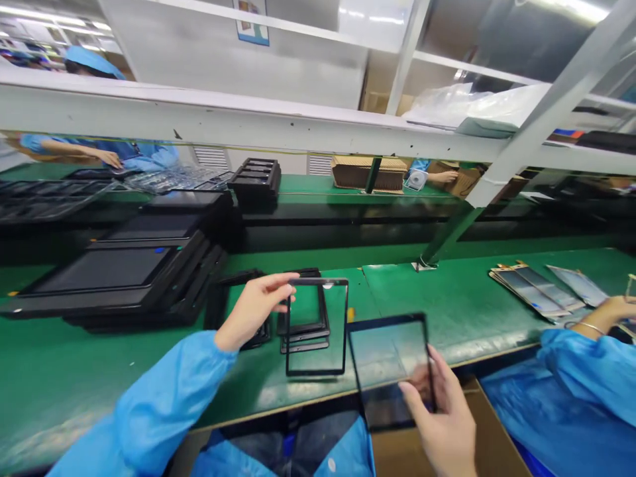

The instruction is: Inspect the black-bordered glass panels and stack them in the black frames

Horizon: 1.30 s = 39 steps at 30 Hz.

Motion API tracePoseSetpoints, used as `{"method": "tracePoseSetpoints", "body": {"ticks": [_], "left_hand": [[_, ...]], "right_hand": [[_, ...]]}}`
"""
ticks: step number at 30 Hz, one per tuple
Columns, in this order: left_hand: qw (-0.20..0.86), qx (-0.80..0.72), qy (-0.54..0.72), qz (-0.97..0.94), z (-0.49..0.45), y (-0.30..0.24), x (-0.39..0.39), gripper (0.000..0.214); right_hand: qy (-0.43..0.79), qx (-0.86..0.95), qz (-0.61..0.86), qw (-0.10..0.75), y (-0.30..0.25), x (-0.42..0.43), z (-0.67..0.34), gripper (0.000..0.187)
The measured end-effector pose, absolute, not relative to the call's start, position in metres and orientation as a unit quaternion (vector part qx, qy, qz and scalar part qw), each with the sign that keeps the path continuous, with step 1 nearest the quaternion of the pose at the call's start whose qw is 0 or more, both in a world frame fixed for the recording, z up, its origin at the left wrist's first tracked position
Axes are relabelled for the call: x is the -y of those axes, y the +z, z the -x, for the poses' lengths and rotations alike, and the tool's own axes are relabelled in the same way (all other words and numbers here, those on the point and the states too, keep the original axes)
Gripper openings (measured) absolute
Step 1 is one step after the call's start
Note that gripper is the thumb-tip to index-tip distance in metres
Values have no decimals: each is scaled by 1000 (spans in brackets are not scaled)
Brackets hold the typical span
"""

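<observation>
Across the lower middle of the frame, two bare hands lift thin, black-edged glass panels above a green workbench (447, 311). The left hand (253, 311) reaches in from a pale blue sleeve (159, 404), its fingers (275, 285) stretched out and close together, holding the upper left corner of the first glass panel (318, 351). That panel stands nearly upright and see-through, directly over a small pile of black frames (304, 318) on the bench. At bottom centre, the right hand (444, 424) curls around the lower right edge of the second glass panel (390, 351), which tilts slightly, with the thumb and fingers closed on it.

Along the left side, a stack of black trays (114, 278) sits on the bench. To the right, a fanned pile of glass panels (536, 291) lies near the bench edge, just beside a co-worker's hand (609, 310) with a thin bangle (589, 326). Under the bench edge, at bottom right of centre, is a cardboard box (477, 440). Higher up, a white shelf (199, 106) crosses the frame, with a plastic bag (457, 106) on it. Beyond, at upper left, a person in blue (99, 152) works at a second green bench (308, 184).
</observation>
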<state>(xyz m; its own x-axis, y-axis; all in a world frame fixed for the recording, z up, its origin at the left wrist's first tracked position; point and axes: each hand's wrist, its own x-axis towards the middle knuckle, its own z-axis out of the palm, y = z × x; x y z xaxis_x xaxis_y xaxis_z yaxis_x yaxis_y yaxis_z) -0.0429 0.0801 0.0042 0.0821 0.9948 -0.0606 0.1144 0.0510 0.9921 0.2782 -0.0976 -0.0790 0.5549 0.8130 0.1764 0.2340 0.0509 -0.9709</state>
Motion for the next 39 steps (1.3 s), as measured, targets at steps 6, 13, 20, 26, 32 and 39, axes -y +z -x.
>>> {"method": "tracePoseSetpoints", "body": {"ticks": [6, 13, 20, 26, 32, 39], "left_hand": [[524, -489, 457, -527, 38, -6, -25, 39], [550, -443, 490, -511, 41, -12, -7, 37], [565, -422, 508, -494, 41, -14, -2, 36], [554, -417, 517, -501, 39, -12, 0, 34], [553, -417, 525, -494, 37, -13, 0, 34], [560, -412, 525, -491, 37, -11, 2, 33]], "right_hand": [[483, 341, 557, 583, -69, 81, -216, 71], [478, 308, 556, 606, -76, 85, -193, 71], [482, 306, 563, 598, -77, 88, -193, 71], [489, 300, 559, 599, -73, 90, -192, 71], [486, 292, 560, 605, -69, 91, -191, 70], [482, 296, 560, 605, -71, 92, -191, 70]]}}
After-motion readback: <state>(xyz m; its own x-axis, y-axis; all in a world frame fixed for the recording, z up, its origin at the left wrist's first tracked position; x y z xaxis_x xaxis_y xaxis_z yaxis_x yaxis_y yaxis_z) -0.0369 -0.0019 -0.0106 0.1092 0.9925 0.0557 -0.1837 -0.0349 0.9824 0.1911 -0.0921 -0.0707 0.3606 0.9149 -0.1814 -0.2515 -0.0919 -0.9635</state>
